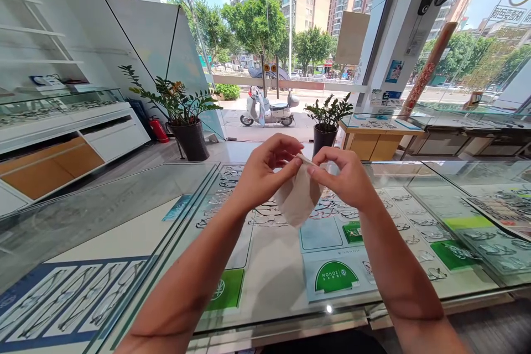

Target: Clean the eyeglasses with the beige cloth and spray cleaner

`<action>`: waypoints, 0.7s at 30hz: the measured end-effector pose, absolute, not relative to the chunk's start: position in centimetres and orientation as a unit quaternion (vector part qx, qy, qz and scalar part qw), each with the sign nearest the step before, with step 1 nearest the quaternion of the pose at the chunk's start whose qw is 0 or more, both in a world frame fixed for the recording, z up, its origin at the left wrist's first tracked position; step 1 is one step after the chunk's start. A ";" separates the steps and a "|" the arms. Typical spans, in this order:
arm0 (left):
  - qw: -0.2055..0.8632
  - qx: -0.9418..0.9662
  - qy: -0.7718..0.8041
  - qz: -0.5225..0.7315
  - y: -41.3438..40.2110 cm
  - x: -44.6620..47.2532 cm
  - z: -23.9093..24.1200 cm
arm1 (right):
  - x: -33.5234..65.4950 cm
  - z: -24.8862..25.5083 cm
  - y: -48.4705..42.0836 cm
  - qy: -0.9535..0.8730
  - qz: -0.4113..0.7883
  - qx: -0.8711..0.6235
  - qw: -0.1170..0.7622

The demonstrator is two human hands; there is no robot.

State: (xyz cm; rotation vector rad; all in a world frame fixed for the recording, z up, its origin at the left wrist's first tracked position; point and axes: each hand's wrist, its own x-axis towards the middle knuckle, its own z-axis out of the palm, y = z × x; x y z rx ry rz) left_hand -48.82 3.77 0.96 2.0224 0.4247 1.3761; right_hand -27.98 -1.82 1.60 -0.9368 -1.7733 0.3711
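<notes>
A pale beige cloth [299, 199] hangs in a loose fold between my hands, above the glass display counter [274, 271]. My left hand [271, 168] pinches its top edge between thumb and fingers. Close beside it, my right hand [342, 174] grips the same edge with thumb and forefinger. Whether anything lies inside the fold I cannot tell. Under the glass, behind and below the cloth, rows of eyeglass frames [269, 215] lie on a light surface.
Inside the counter are a green semicircular sign [336, 276] and a green card [226, 290]. To the left, more glasses [68, 301] lie on a blue-edged tray. Beyond the counter stand two potted plants [188, 141], a red fire extinguisher [158, 130] and, outside, a white scooter [267, 109].
</notes>
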 end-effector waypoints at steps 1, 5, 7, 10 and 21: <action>0.324 0.783 0.155 0.509 3.7 -48.9 1.0 | -27.9 1.7 -2.0 -0.747 0.143 -0.391 0.518; 0.320 0.825 0.128 0.449 3.4 -49.2 1.4 | -27.6 2.1 -2.7 -0.772 0.121 -0.394 0.483; 0.319 0.837 0.117 0.429 3.2 -49.3 1.6 | -27.4 2.3 -3.0 -0.786 0.124 -0.388 0.466; 0.321 0.847 0.099 0.411 3.2 -49.5 1.6 | -27.2 2.5 -3.1 -0.798 0.128 -0.376 0.452; 0.302 0.851 0.081 0.421 3.0 -49.4 1.7 | -27.4 2.5 -3.2 -0.811 0.125 -0.354 0.448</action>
